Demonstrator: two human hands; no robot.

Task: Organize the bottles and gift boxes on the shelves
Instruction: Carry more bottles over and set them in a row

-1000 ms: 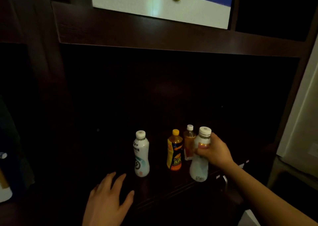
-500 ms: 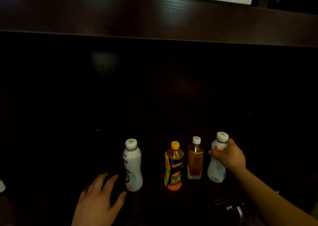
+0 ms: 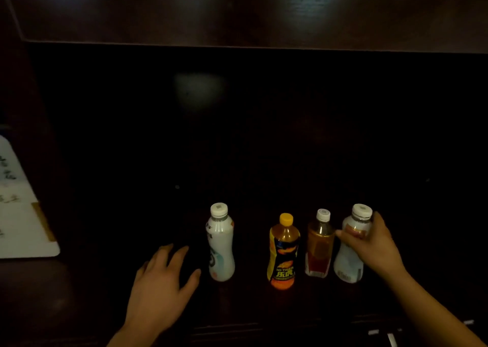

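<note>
A row of upright bottles stands on the dark shelf point(image 3: 264, 307). At the left is a white bottle point(image 3: 220, 243). To its right come a yellow-capped orange drink bottle point(image 3: 283, 253) and a clear bottle of brown tea point(image 3: 319, 245). At the right end my right hand point(image 3: 372, 249) grips a second white bottle point(image 3: 348, 262) around its upper half, close beside the tea bottle. My left hand point(image 3: 161, 286) rests open with fingers spread, just left of the first white bottle and not touching it.
The dark wooden shelf board above point(image 3: 237, 16) overhangs the compartment. The back of the compartment is too dark to see into. A white box or card with dark writing point(image 3: 21, 209) sits at the left edge.
My right hand has carried the white bottle back onto the shelf, to the right end of the row beside the tea bottle. My view has moved closer. My left hand has barely moved.
</note>
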